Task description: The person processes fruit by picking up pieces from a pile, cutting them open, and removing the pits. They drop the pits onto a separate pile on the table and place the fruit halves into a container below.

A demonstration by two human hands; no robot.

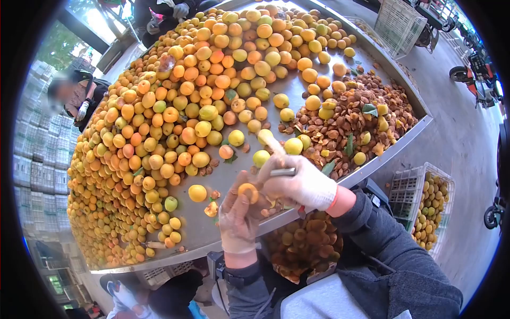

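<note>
My left hand [238, 220], in a pale glove, pinches an orange-yellow apricot [248, 192] between thumb and fingers over the near edge of the metal table [212, 234]. Just right of it, my right hand [300, 183], also gloved, is closed around a tool with a metal shaft [283, 171]. The tool's working end is hidden. Yellow-green apricots [261, 158] lie just beyond my hands. Behind and to the right is a pile of brown pits [340, 125] with a few leaves. A large heap of apricots [175, 114] covers the left and far parts of the table.
Below the table edge, near my lap, are halved apricots [305, 242]. A white crate [406, 199] of fruit stands right on the floor. Another crate [398, 29] is at the far right, near a motorbike [475, 80]. Other people are at the left, far side and lower left.
</note>
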